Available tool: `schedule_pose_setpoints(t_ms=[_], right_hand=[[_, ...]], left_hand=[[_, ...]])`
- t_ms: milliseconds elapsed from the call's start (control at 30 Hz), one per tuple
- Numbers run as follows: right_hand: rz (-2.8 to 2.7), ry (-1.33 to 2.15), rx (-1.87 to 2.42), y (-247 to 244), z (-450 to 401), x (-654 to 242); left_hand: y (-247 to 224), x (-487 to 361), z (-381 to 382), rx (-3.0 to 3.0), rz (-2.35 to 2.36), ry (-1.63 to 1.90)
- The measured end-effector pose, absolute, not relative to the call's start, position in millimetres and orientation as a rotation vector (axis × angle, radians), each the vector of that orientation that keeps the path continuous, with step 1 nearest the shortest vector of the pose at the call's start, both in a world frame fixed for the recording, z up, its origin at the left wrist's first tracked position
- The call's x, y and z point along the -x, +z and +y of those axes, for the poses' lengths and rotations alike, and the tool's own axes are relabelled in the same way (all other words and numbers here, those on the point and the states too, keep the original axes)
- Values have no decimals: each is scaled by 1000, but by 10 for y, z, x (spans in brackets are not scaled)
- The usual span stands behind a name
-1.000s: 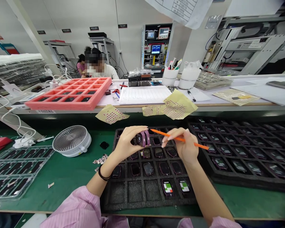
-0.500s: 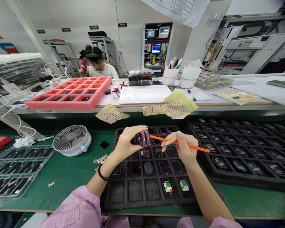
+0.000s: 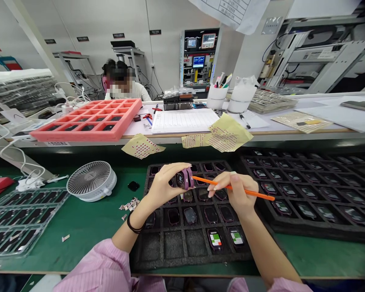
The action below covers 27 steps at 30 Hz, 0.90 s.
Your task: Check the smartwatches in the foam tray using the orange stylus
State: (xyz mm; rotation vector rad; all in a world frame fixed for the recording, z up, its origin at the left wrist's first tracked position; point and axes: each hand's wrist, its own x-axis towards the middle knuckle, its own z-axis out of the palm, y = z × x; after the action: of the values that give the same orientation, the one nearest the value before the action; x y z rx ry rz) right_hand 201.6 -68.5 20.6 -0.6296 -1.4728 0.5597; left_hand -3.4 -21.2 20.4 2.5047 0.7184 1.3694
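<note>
The left hand (image 3: 162, 185) is pinching a purple watch (image 3: 186, 179), the right hand (image 3: 242, 195) is clasping an orange stick (image 3: 263, 196) at its edge, and two watches below (image 3: 215, 239) are showing lit screens.

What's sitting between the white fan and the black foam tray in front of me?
Between the fan and foam tray, the head view shows a small black square piece.

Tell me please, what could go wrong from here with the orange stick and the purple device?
The orange stick in the right hand has its tip at the purple device; a slip might scratch it. The left hand holds the device above the black tray, so a drop could damage it or the devices below.
</note>
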Motion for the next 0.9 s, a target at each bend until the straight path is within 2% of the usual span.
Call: schedule_pose_setpoints(t_ms=[467,667,900], right_hand=[[-1526,520,722,219,-712,-1933],[-1323,643,576,211,-667,-1977],[-1443,838,968,112,-565,-1761]], left_hand=[[175,51,-211,-2543,751,1320],[236,28,-256,-2543,795,1327],[140,-5,-237,-2612,878,1328]])
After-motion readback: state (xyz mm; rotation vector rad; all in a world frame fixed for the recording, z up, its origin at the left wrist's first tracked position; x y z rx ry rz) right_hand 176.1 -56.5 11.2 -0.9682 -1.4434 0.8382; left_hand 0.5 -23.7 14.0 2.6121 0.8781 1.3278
